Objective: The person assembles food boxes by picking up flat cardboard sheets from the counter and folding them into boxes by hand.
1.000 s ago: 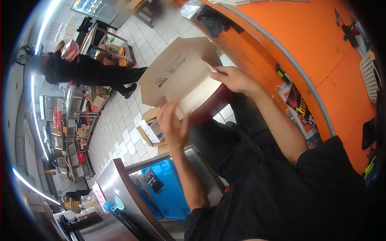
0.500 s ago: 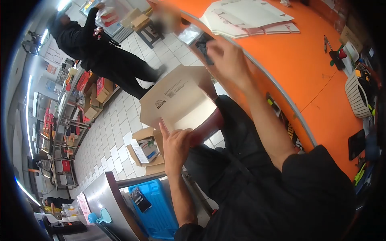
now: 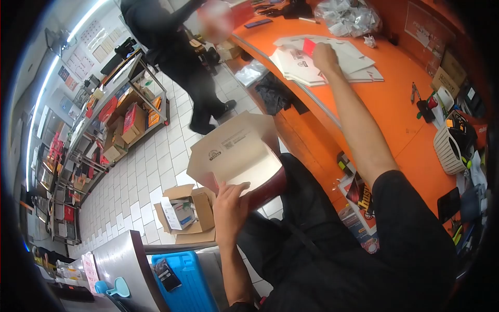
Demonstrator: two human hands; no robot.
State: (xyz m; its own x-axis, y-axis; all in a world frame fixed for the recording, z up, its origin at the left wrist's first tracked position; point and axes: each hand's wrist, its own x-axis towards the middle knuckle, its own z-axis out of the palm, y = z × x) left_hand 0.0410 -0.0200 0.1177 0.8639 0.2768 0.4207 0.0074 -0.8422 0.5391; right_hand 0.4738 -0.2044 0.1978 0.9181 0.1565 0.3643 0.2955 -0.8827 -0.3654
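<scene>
My left hand [image 3: 232, 210] grips the near side wall of an open cardboard box [image 3: 228, 148], pale inside and dark red outside, which rests at my lap. The box's lid stands up and bears a small printed logo and a square code. At the orange table my right hand [image 3: 326, 58] is closed on the edge of a flat cardboard box blank [image 3: 349, 58] in a stack. A bright red patch [image 3: 309, 47] shows at its fingertips; I cannot tell whether it is a turned-up flap or a separate piece.
A person in black [image 3: 182, 67] stands beyond the orange table [image 3: 400, 119]. Clear plastic bags [image 3: 348, 18] lie at its far end, a white basket [image 3: 448, 148] at the right. On the floor is an open carton [image 3: 200, 208]. A blue plastic container [image 3: 187, 281] stands by the steel counter [image 3: 119, 260].
My right hand has moved from beside the open box up to the stack of blanks and closed there. My left hand stays on the box. The view has shifted and the other person has moved.
</scene>
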